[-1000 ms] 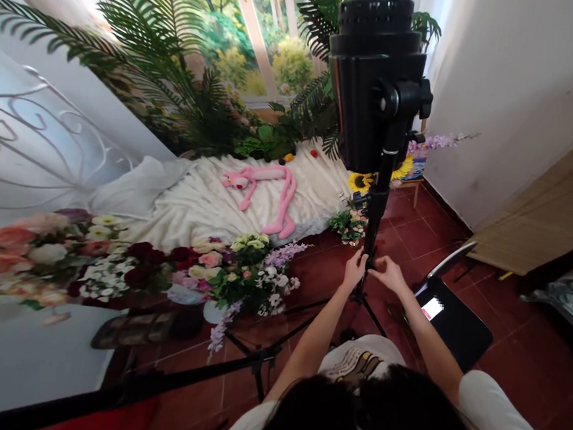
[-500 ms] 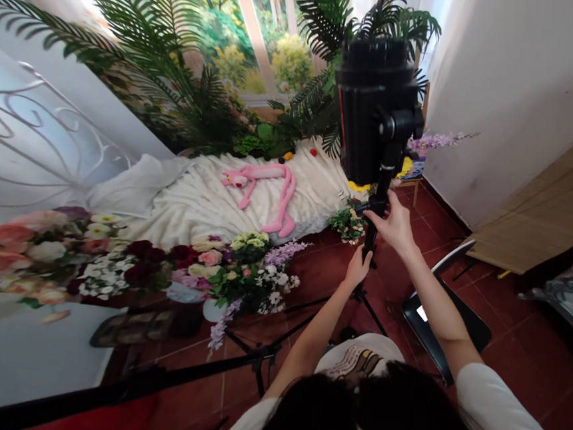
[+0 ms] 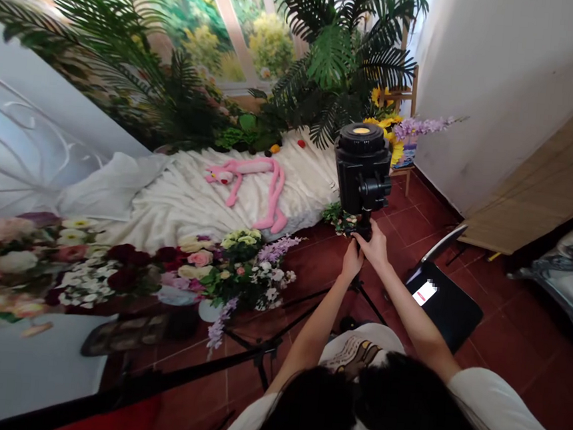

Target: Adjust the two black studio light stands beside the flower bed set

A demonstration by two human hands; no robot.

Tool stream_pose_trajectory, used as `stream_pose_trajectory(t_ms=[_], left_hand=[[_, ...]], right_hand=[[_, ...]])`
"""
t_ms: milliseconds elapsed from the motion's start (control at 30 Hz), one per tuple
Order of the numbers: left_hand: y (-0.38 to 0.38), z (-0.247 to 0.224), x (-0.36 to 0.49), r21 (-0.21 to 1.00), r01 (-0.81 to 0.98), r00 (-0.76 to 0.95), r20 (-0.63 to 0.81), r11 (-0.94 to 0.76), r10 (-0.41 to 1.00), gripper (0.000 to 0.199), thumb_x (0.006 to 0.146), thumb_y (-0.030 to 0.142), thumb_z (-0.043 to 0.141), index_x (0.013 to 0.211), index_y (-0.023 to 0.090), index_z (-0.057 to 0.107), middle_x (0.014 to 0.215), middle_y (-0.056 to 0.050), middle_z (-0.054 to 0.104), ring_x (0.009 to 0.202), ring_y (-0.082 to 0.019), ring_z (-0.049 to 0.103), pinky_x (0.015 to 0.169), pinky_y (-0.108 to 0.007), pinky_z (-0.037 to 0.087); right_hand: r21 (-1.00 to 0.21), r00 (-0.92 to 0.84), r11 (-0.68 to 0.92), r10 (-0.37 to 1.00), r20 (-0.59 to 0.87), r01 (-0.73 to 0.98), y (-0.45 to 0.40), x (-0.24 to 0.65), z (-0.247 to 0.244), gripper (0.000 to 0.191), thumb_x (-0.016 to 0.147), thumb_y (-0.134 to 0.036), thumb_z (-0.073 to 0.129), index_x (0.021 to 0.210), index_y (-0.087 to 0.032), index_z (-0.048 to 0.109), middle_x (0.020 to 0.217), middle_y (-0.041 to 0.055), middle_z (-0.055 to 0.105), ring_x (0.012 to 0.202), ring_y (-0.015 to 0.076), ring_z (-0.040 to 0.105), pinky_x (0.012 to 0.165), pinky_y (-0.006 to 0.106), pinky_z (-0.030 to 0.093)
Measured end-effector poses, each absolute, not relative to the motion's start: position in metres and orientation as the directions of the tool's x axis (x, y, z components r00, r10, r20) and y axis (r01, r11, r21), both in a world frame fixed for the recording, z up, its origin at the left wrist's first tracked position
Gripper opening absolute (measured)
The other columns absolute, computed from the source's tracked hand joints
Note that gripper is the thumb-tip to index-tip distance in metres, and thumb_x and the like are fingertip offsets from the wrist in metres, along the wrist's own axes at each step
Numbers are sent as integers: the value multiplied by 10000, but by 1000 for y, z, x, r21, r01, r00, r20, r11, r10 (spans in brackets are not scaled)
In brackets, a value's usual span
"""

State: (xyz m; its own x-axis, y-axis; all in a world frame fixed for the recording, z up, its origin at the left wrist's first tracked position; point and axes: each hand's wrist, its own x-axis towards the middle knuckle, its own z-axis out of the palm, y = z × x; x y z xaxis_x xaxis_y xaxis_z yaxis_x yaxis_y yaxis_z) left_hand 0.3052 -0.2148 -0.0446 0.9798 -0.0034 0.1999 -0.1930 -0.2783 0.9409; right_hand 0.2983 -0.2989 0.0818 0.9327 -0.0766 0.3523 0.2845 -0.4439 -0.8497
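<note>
At the far middle we see a pink plush toy lying on a crumpled cream blanket, with dark green palm fronds behind. Mixed artificial-looking flowers crowd the near left. To our right, a black chair bearing a lit phone stands on red floor tiles; yellow sunflowers sit farther off.
</note>
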Motion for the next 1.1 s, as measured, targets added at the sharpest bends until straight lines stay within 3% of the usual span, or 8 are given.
stream_pose_trajectory(t_ms=[133,300,567,633,700,767,867,1100], left_hand=[[-215,-38,301,944,-179,984,179,-278,-25,377,889,328,436,1238,191,475,1176,-115,605,1091,-216,575,948,-377,448],[-214,-26,297,941,-161,986,166,-298,-9,392,888,452,427,1161,190,531,1107,-111,631,1045,-212,587,931,-348,439],[-215,-20,294,951,-161,987,163,-263,-12,440,878,490,431,1191,193,520,1061,-101,644,1046,-205,586,939,-354,432],[-215,-21,294,958,-131,991,133,-254,-9,447,873,498,439,1187,190,521,1050,-98,645,999,-199,602,913,-344,446],[-215,-22,295,962,-102,995,104,-254,-8,448,871,504,438,1177,188,523,1033,-96,647,950,-195,616,883,-337,460],[-215,-23,296,959,-94,995,96,-266,-8,440,873,504,434,1162,186,528,1021,-97,648,931,-200,620,868,-338,465],[-214,-24,297,953,-108,994,110,-283,-9,423,876,490,437,1154,185,528,1030,-102,649,949,-208,617,868,-346,465],[-204,-23,297,973,-139,990,133,-187,-46,384,858,428,497,1154,185,526,1108,-102,637,1019,-189,614,907,-351,479]], right_hand=[[-883,950,-378,-27,312,279,-314,277,60,512,837,-351,569,1308,-215,423,1234,100,587,1086,211,597,924,361,493],[-915,977,-378,-97,189,140,-326,245,25,349,809,-342,602,1126,-206,548,1106,93,640,1024,218,612,941,379,465],[-988,960,-149,-281,-8,-51,-319,248,7,153,832,-288,569,967,-217,549,919,57,659,851,189,634,880,328,477],[-990,940,31,-312,-138,-135,-316,255,3,111,847,-260,554,952,-225,542,851,26,650,737,152,632,799,281,512],[-874,882,384,-240,-406,-298,-316,264,1,71,877,-195,486,930,-215,529,731,-3,622,582,113,598,663,221,534],[-613,788,648,-32,-615,-452,-318,275,1,140,883,-112,406,900,-188,522,623,-20,577,466,91,548,539,174,523],[-414,718,723,161,-677,-553,-324,285,3,208,848,-22,367,868,-148,530,581,-13,562,421,78,534,465,137,509],[-169,662,864,224,-715,-474,-317,265,-13,213,886,-54,349,828,-134,538,643,39,653,541,80,642,550,137,558]])
